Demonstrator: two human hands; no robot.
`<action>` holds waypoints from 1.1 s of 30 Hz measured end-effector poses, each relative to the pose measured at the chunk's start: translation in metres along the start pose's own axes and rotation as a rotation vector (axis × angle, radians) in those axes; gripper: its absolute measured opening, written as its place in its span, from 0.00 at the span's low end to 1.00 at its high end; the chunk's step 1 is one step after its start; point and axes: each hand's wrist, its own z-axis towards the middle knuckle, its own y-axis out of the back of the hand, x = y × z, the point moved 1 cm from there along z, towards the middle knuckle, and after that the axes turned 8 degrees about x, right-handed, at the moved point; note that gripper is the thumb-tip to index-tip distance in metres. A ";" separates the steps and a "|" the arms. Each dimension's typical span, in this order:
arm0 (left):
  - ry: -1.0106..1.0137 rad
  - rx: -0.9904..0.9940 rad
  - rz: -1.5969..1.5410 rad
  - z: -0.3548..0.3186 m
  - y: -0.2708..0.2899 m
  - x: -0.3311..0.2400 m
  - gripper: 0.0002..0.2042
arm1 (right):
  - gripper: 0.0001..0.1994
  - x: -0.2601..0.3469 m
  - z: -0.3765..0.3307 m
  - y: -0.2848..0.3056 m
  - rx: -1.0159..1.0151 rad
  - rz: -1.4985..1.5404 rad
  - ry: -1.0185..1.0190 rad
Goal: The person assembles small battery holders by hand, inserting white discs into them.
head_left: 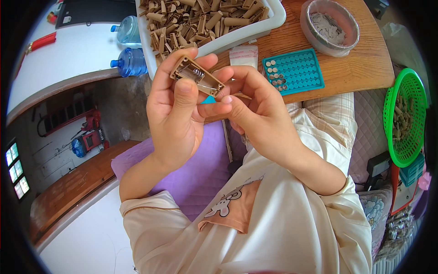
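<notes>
My left hand [175,114] grips a small tan plastic casing [197,76] between thumb and fingers. The casing's open side faces up, with a coiled metal spring inside and small holes at its corners. My right hand [264,114] has its thumb and fingertips pinched together at the casing's lower right end. A thin tan piece [242,96] shows between the right fingers; its full shape is hidden. Past my right hand, on the wooden table, lies a teal tray [301,68] with round pockets. Several small silvery discs [273,75] fill the pockets at its left side.
A white bin [214,45] full of tan plastic pieces stands at the far side. Right of it are a small clear bag [244,55] and a lined bowl [353,39] with pale bits. A green basket [390,137] sits at the right; blue water jugs [132,61] at the left.
</notes>
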 end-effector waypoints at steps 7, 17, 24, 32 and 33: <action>0.016 -0.042 0.071 0.001 -0.001 0.000 0.19 | 0.13 -0.003 0.002 0.001 -0.021 -0.001 -0.009; 0.280 -0.044 -0.271 0.005 0.002 0.011 0.18 | 0.19 -0.014 0.010 0.023 -0.010 -0.055 0.236; 0.233 0.025 0.163 -0.004 -0.004 0.025 0.15 | 0.14 -0.027 0.011 0.024 -0.126 -0.182 0.215; 0.436 0.054 0.124 -0.008 -0.001 0.027 0.16 | 0.12 -0.023 0.009 0.043 0.037 -0.493 0.063; 0.436 0.056 0.124 -0.007 0.001 0.022 0.16 | 0.12 -0.020 0.010 0.055 0.036 -0.494 0.065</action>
